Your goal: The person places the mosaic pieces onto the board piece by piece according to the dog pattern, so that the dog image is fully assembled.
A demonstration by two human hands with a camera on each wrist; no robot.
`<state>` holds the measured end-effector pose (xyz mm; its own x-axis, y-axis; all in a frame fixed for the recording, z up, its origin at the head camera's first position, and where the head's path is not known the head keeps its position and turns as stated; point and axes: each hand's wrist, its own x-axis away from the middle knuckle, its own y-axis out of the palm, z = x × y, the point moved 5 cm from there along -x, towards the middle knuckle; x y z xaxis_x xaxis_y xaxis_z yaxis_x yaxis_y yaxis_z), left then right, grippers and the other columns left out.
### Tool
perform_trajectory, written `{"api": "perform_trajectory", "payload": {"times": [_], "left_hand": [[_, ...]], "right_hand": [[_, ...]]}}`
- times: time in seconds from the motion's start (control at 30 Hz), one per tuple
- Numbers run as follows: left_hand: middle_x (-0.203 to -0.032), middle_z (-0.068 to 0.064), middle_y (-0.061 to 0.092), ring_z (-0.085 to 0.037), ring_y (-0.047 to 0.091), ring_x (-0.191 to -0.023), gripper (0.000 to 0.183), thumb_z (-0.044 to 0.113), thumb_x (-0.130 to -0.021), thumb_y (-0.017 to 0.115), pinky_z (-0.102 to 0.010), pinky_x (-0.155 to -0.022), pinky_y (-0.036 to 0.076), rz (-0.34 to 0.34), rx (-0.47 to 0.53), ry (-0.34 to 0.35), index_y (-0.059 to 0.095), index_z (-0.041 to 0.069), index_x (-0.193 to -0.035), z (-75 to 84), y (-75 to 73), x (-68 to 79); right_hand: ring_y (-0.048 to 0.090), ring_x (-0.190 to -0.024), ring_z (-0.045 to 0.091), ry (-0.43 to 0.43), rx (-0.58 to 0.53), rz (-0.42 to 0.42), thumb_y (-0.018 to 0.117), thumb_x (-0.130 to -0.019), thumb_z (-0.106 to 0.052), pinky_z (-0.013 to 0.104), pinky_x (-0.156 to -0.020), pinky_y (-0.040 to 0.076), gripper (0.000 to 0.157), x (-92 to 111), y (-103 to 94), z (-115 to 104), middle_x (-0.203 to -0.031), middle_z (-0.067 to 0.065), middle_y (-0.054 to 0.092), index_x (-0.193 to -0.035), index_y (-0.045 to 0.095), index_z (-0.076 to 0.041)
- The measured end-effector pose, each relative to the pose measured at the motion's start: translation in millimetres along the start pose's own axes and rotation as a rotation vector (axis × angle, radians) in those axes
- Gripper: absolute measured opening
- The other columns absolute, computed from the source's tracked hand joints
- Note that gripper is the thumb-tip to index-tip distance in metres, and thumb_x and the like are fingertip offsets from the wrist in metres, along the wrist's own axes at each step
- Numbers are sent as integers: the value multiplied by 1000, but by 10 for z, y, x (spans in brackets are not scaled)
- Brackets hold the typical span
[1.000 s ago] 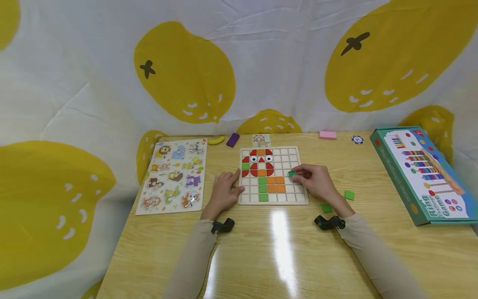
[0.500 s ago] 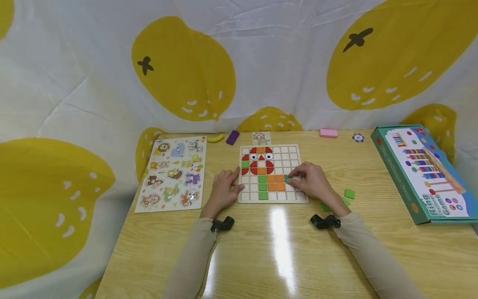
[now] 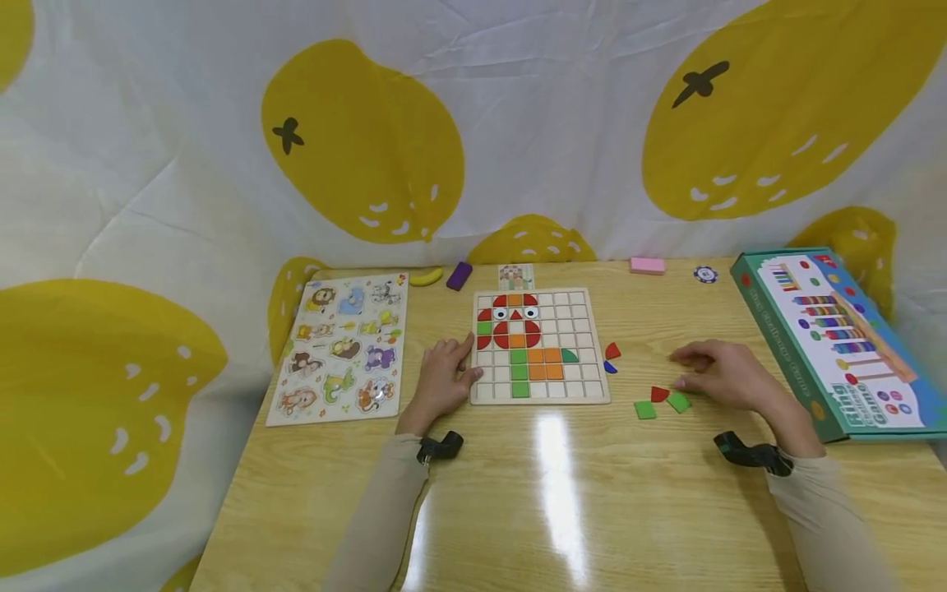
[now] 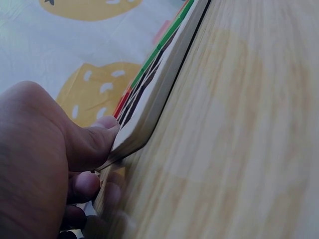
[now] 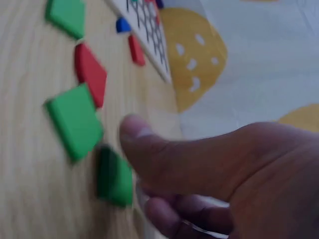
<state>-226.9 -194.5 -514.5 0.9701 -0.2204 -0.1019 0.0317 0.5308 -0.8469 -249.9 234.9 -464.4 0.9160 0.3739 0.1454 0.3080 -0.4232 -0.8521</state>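
A wooden grid board (image 3: 580, 316) lies mid-table with red, orange and green tiles forming a figure; a green quarter-round tile (image 3: 568, 355) sits at the figure's right end. My left hand (image 3: 464, 366) rests at the board's left edge (image 4: 159, 84), thumb (image 4: 94, 142) against it, holding nothing. My right hand (image 3: 684, 370) hovers right of the board over loose tiles: a red one (image 3: 658, 394) and two green squares (image 3: 645, 409) (image 3: 678, 402). In the right wrist view the thumb (image 5: 149, 144) stretches out above a dark green tile (image 5: 114, 177); nothing is pinched.
A red tile (image 3: 612, 351) and a blue tile (image 3: 610, 367) lie just off the board's right edge. An animal puzzle (image 3: 340, 345) lies left, a green game box (image 3: 829, 337) right. A banana (image 3: 427, 278), purple block (image 3: 459, 275), pink block (image 3: 647, 265) and chip (image 3: 705, 274) line the back.
My right hand left the green tile on the board beside the orange tiles and moved right to the loose tiles. The left hand stayed put.
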Motion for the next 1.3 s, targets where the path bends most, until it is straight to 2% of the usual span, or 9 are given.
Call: {"api": "perform_trajectory", "payload": {"times": [0.17,0.3,0.4,0.57,0.73,0.83,0.93,1.07,1.3], "left_hand": [[-81,2,45,-17,38,-80,65,33,-92,66,-35,-81,28,10,7,-10,44,10,-149,-45,4,21],[-81,2,45,-17,38,-81,65,33,-92,66,-35,-81,28,10,9,-17,44,11,-149,-73,25,31],[-82,3,44,-17,38,-81,66,34,-92,66,-35,-81,27,1,11,-17,43,11,-149,-83,51,37],[-81,3,44,-17,37,-80,65,33,-92,66,-35,-79,26,8,14,2,43,11,-149,-88,73,34],[-80,3,44,-17,36,-78,66,33,-91,67,-35,-78,26,33,10,14,45,11,-149,-95,66,28],[-80,3,44,-16,36,-78,66,33,-90,68,-35,-78,26,40,9,15,45,11,-148,-99,65,26],[-80,3,44,-16,36,-78,65,33,-91,67,-35,-77,26,42,9,22,45,12,-148,-98,71,23],[-79,4,44,-16,36,-78,65,33,-90,68,-35,-77,26,43,16,26,46,12,-148,-83,73,18],[-79,4,43,-16,36,-78,65,33,-92,66,-34,-78,26,31,18,17,45,11,-149,-55,49,6]], "right_hand": [[57,-78,14,23,23,-41,79,-84,-21,28,-68,46,27,137,49,125,-89,1,65,-105,69,-7],[57,-75,13,26,20,1,77,-85,-16,29,-66,46,23,122,86,129,-86,3,63,-101,64,-6],[57,-76,16,20,-12,28,73,-89,-13,29,-66,46,24,98,96,122,-88,7,64,-106,60,-5],[58,-71,16,-14,-183,87,67,-95,-17,26,-64,45,26,-7,136,25,-88,9,64,-118,59,-9],[63,-74,14,-48,-369,193,74,-89,-19,20,-65,50,27,-223,284,-231,-90,9,66,-114,66,-11],[65,-80,12,-92,-408,225,78,-86,-19,19,-68,51,29,-350,439,-436,-94,7,68,-112,69,-13],[62,-78,13,-147,-387,229,82,-81,-22,21,-66,49,30,-448,602,-630,-91,4,69,-108,72,-14],[54,-77,18,-214,-270,230,88,-73,-28,28,-66,43,33,-517,754,-822,-92,2,63,-101,75,-16],[52,-90,21,-226,-200,227,91,-69,-29,35,-74,37,33,-525,779,-912,-106,4,57,-98,78,-17]]}}
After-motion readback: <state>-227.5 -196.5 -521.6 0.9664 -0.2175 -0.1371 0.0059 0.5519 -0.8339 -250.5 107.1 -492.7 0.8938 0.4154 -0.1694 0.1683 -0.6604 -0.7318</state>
